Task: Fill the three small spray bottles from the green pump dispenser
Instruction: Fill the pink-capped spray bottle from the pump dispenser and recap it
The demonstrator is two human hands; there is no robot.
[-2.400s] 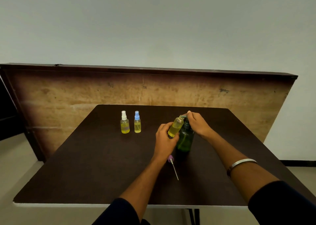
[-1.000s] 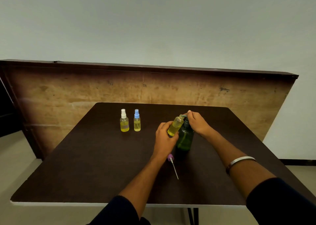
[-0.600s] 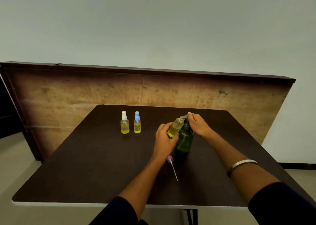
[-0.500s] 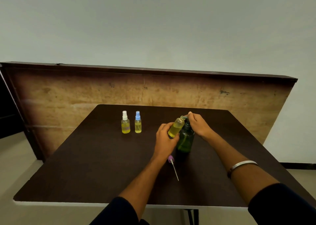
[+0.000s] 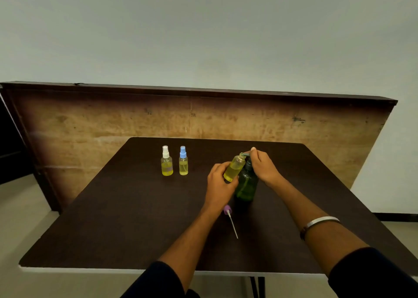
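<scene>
At dispenser (image 5: 246, 184) spout: left hand (image 5: 220, 188) grips tilted bottle (image 5: 234, 167), right hand (image 5: 263, 166) on pump

Uncapped bottle (image 5: 234, 168) tilted under green dispenser's (image 5: 246, 185) spout.

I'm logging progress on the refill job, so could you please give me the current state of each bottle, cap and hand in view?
White-capped bottle: upright, capped, holds yellow liquid.
Blue-capped bottle: upright, capped, holds yellow liquid.
Third bottle: uncapped, tilted, mouth at the pump spout.
Purple spray cap: off, lying on the table.
Green pump dispenser: upright.
Left hand: grips the third bottle.
Right hand: on the pump head.
</scene>
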